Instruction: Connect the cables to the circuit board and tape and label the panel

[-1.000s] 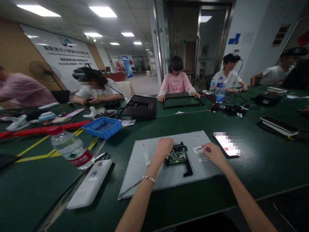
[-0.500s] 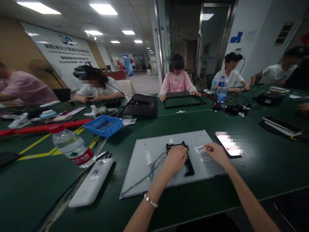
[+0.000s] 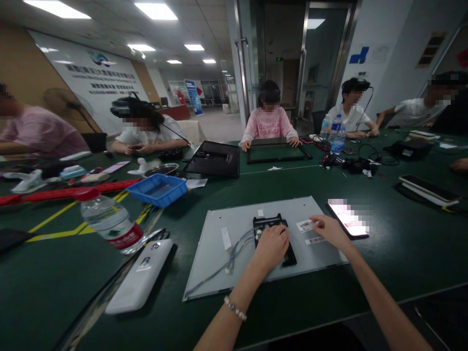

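Observation:
A flat silver-grey display panel [image 3: 215, 253] lies on the green table before me. On its middle rests a black plastic bracket [image 3: 290, 256], and thin grey cables [image 3: 237, 251] run from it to the panel's near left corner. My left hand [image 3: 272, 246] is on the bracket, its fingers bent and close together, covering the bracket's centre. Over the panel's right part, my right hand [image 3: 327, 228] has thumb and forefinger pinched beside a white printed label [image 3: 304, 225]; whatever is between the fingertips is too small to make out. A second barcode label [image 3: 315, 240] sits just below.
Right of the panel lies a lit phone [image 3: 349, 219]. To the left are a white power bank [image 3: 141, 278], a water bottle [image 3: 111, 222] and a blue tray [image 3: 157, 190]. Across the table, a person holds a black frame [image 3: 280, 160] near a black back cover [image 3: 212, 160].
My left hand has shifted slightly right and toward me on the bracket, uncovering more of its upper left part. The right hand stays by the label, almost unmoved.

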A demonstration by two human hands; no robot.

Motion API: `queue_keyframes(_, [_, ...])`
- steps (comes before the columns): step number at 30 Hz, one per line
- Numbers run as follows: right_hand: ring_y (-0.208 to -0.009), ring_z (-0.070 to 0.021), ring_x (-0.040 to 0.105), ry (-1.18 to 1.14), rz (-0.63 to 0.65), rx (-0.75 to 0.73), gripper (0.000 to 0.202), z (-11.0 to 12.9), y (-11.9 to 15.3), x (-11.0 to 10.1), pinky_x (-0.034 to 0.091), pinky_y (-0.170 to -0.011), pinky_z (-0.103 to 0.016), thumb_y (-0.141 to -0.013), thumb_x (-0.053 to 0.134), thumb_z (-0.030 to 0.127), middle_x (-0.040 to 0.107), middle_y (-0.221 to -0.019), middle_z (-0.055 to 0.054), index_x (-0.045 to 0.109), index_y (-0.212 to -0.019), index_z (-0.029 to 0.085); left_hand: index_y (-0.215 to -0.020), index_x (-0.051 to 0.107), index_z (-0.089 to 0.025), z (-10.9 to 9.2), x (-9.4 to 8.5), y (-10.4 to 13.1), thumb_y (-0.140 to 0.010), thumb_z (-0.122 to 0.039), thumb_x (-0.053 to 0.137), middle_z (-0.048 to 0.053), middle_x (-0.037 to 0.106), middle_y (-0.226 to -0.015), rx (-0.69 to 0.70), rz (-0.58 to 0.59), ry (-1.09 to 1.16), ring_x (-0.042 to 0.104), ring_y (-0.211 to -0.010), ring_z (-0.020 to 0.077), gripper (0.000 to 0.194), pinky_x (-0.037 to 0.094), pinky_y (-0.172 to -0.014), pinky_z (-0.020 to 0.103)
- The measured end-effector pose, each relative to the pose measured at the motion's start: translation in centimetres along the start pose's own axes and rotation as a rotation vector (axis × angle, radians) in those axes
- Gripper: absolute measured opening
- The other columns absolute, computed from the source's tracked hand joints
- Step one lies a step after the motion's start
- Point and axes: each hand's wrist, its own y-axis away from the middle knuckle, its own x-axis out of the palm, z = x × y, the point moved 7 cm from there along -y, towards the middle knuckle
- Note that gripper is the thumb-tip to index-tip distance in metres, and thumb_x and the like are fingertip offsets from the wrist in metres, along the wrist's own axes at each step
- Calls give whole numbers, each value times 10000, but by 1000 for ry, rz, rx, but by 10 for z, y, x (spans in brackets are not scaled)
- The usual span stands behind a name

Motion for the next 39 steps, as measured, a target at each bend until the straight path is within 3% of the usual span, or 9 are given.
queue_keyframes(6, [-745, -167, 609, 103, 23, 1, 182, 7, -5, -5, 471, -738, -299, -745, 556, 235, 664, -881, -46, 696, -854, 194, -1083, 565, -163, -1, 0, 1, -929, -203, 361, 83, 567, -1154, -8, -1, -2, 531, -1049, 210, 259, 401, -906, 367])
queue_keyframes(10, [-769, -189, 632, 27, 46, 21, 176, 17, -6, -6, 484, -746, -322, -747, 566, 251, 694, -863, -46, 709, -840, 207, -1175, 505, -170, 2, 1, 1, -918, -207, 383, 87, 544, -1201, -36, -25, 23, 530, -1055, 215, 286, 408, -917, 370])
queue_keyframes(14, [-753, -182, 642, -159, 161, 12, 182, 39, -7, 7, 499, -671, -286, -739, 584, 272, 708, -826, -41, 710, -849, 199, -1216, 471, -164, 9, 0, 1, -888, -117, 381, 91, 514, -1240, -100, -80, 92, 493, -1115, 196, 343, 384, -969, 354])
queue_keyframes(19, [-645, -150, 615, -290, 279, 56, 226, 52, -9, 36, 451, -501, -218, -742, 575, 308, 696, -759, -42, 697, -860, 158, -1123, 536, -165, 19, -3, 2, -815, -12, 394, 87, 543, -1152, -170, -143, 141, 494, -1086, 199, 372, 381, -976, 364])
queue_keyframes(26, [-740, -168, 633, -352, 287, -3, 206, 54, -6, 52, 502, -693, -291, -747, 578, 311, 707, -812, -48, 688, -837, 161, -1071, 563, -177, 13, -4, 3, -810, -19, 420, 78, 539, -1120, -81, -71, 123, 489, -1055, 201, 337, 403, -936, 381])
queue_keyframes(30, [-761, -176, 637, -349, 276, -9, 214, 56, -3, 51, 507, -726, -314, -754, 574, 324, 709, -830, -49, 685, -847, 166, -1104, 556, -200, 6, -6, 4, -836, -65, 425, 74, 531, -1130, -29, -63, 106, 474, -1067, 210, 327, 399, -928, 387])
queue_keyframes(39, [-768, -182, 647, -288, 205, -102, 182, 71, 3, 47, 503, -734, -300, -758, 570, 274, 707, -837, -47, 694, -851, 178, -962, 622, -188, 3, -4, 4, -866, -172, 456, 68, 545, -1063, 1, -64, 103, 475, -1035, 213, 192, 392, -927, 378])
